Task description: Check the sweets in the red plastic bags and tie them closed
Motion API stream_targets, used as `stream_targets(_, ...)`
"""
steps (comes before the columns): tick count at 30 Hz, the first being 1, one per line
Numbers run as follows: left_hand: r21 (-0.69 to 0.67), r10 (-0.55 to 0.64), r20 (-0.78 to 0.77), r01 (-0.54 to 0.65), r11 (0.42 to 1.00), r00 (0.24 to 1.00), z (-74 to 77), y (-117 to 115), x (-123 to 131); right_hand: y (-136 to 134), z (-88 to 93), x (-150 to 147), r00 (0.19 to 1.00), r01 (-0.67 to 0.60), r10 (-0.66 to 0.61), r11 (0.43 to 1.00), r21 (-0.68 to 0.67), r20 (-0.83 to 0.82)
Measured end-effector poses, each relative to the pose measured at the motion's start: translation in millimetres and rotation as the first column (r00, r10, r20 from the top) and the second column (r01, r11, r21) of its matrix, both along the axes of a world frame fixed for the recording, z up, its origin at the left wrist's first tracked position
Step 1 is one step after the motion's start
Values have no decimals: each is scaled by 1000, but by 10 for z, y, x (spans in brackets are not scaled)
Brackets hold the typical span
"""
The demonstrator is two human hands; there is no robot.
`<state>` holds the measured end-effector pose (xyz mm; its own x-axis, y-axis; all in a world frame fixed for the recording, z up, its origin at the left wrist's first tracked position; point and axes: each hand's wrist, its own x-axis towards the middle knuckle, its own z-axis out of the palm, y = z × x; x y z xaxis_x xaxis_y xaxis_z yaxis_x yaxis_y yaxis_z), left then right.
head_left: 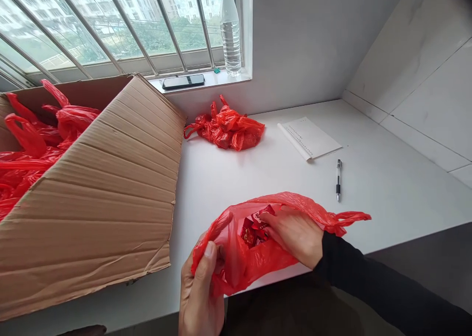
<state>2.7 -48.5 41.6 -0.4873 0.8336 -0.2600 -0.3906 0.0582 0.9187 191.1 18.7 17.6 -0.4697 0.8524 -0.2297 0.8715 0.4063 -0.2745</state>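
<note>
In the red bag (pixel 267 259), pinched at eight o'clock by the left hand (pixel 201 287), the right hand (pixel 299 235)'s grip among packets (pixel 250 232) is obscured.

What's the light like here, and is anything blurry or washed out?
Head view: daylight shows through the metal-barred window, with pale buildings outside washed out; head view: soft sheen on the open, translucent red plastic bag; head view: dark, blurry upper-right corner.

Left hand (pixel 199 291) upright, thumb (pixel 205 264) clamped toward curled fingers (pixel 187 272); right hand (pixel 300 235) extended leftward, back upward, forearm (pixel 363 269) slanting.
</note>
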Motion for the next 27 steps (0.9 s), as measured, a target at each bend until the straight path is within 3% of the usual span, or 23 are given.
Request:
stream_targets(3,-42,-27,24,28,999,999,-65,-28,-39,-38,42,-69,1000,-10,10,1000,-17,26)
stream_targets(7,-60,-32,27,34,998,999,-175,-75,-92,-68,42,-159,985,-168,165,982,-85,-41)
stream_targets(9,-57,-32,31,34,998,999,-199,-96,-98,-59,23,-177,989,-149,148,986,-74,-20)
stream_targets(13,-70,-10,67,14,997,998,-189,-110,-101,-114,42,-143,993,-98,99,995,-9,69)
stream_targets(19,-51,-31,81,35,998,996,-195,-98,-124,-372,140,-101,978,-192,206,956,-220,44)
stream_targets(24,-30,-13,91,16,999,996,-192,-99,-125,-379,177,-112,979,-111,147,966,-234,140)
stream_targets(27,-21,-8,105,11,1000,994,-140,-84,-95,-340,209,-87,971,-156,198,951,-268,137)
